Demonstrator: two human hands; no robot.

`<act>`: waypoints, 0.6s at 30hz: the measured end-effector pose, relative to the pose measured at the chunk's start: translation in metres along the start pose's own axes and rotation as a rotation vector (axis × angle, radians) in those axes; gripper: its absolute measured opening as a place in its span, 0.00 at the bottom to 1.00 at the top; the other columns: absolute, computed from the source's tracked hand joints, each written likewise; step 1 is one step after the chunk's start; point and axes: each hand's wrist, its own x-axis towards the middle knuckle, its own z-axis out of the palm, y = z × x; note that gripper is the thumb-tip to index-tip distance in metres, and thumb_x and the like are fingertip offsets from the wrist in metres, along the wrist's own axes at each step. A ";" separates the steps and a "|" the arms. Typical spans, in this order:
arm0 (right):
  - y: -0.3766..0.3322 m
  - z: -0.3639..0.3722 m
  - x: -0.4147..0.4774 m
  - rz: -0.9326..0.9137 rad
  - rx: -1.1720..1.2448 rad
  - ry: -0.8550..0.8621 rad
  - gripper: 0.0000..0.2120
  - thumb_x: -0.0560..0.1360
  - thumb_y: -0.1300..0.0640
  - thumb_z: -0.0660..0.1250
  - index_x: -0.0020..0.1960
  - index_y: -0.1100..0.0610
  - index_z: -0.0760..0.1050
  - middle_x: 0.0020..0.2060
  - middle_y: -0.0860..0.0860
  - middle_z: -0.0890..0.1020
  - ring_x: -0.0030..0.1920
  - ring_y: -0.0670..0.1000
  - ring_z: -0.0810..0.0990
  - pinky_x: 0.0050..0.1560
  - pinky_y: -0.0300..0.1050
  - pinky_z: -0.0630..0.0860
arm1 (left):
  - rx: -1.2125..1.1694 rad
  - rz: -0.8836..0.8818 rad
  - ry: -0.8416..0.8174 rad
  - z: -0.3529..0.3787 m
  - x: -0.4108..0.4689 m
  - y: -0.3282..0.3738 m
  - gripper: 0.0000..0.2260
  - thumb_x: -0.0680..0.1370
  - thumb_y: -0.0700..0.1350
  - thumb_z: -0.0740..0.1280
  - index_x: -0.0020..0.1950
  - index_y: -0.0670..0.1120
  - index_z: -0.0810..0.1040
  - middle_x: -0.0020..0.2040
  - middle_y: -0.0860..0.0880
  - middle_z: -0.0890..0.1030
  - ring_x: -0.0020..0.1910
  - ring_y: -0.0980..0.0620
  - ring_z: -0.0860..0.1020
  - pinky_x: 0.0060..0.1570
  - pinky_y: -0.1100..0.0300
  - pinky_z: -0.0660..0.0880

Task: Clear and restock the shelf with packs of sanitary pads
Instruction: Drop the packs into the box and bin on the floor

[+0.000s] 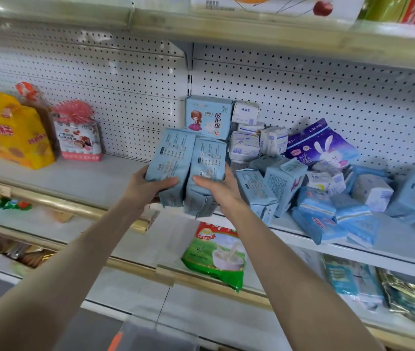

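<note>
Gripping one blue pack (173,158) in my left hand (148,184), a second pack (207,165) in my right hand (220,190) — heap (328,188) at frame right looks unsorted.

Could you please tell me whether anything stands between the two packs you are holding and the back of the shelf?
Yes. The upright pack with the cartoon girl stands against the pegboard, right behind the left pack and the right pack. The heap of packs crowds the right side.
</note>
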 end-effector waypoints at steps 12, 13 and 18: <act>-0.063 -0.038 -0.076 -0.141 0.077 0.012 0.34 0.68 0.66 0.77 0.70 0.53 0.68 0.55 0.50 0.82 0.55 0.50 0.81 0.60 0.47 0.77 | 0.013 0.205 0.090 0.043 -0.089 0.066 0.14 0.69 0.38 0.77 0.50 0.49 0.78 0.45 0.52 0.83 0.35 0.58 0.83 0.30 0.61 0.80; -0.067 -0.048 -0.087 -0.155 0.088 0.015 0.34 0.68 0.67 0.76 0.70 0.53 0.68 0.55 0.50 0.82 0.55 0.51 0.81 0.61 0.48 0.77 | 0.020 0.216 0.093 0.052 -0.103 0.070 0.16 0.69 0.39 0.78 0.52 0.48 0.78 0.46 0.52 0.83 0.37 0.56 0.84 0.32 0.60 0.81; -0.083 -0.117 -0.150 -0.223 0.123 0.035 0.29 0.69 0.68 0.76 0.66 0.55 0.71 0.57 0.52 0.82 0.56 0.53 0.82 0.58 0.53 0.79 | 0.002 0.264 0.085 0.112 -0.171 0.077 0.17 0.67 0.42 0.79 0.53 0.49 0.80 0.49 0.51 0.85 0.44 0.50 0.85 0.43 0.49 0.82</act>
